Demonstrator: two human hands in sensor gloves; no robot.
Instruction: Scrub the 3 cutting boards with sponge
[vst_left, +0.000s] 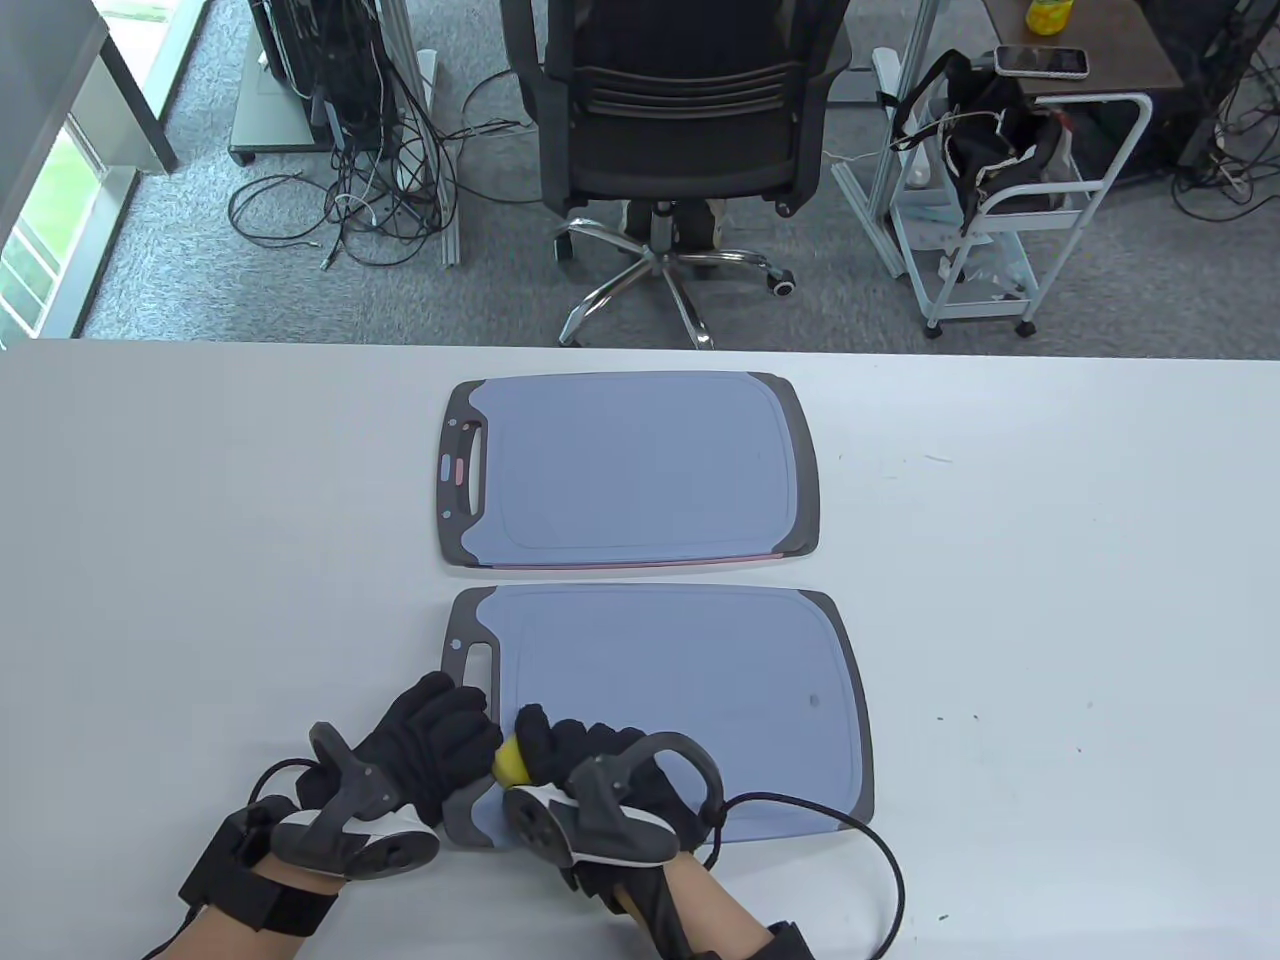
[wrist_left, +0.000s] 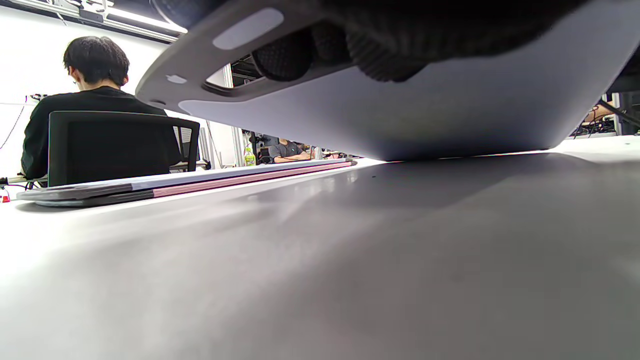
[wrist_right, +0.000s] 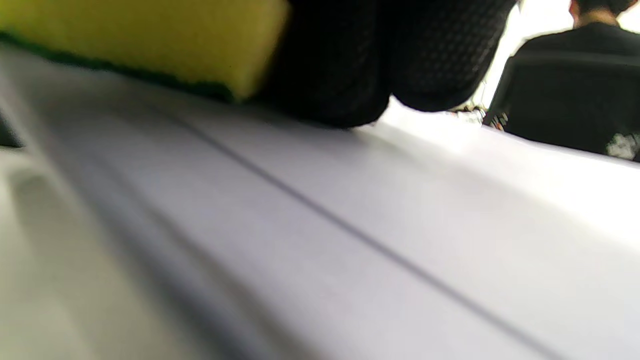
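Note:
A blue cutting board (vst_left: 680, 690) with dark grey ends lies near the table's front. My left hand (vst_left: 445, 720) grips its handle end; the left wrist view shows that end (wrist_left: 425, 115) tilted up off the table, with my fingers (wrist_left: 380, 60) curled under it. My right hand (vst_left: 560, 745) holds a yellow sponge (vst_left: 512, 765) at the board's near left corner. In the right wrist view the sponge (wrist_right: 150, 40), green side down, presses on the board (wrist_right: 350, 225). Farther back is a stack (vst_left: 630, 470) of a blue board on a pink one.
The white table (vst_left: 1050, 600) stretches to both sides. Beyond its far edge are an office chair (vst_left: 680, 110), a white cart (vst_left: 1010, 200) and floor cables. A black cable (vst_left: 850, 830) trails from my right glove. A person (wrist_left: 95, 100) sits in the background.

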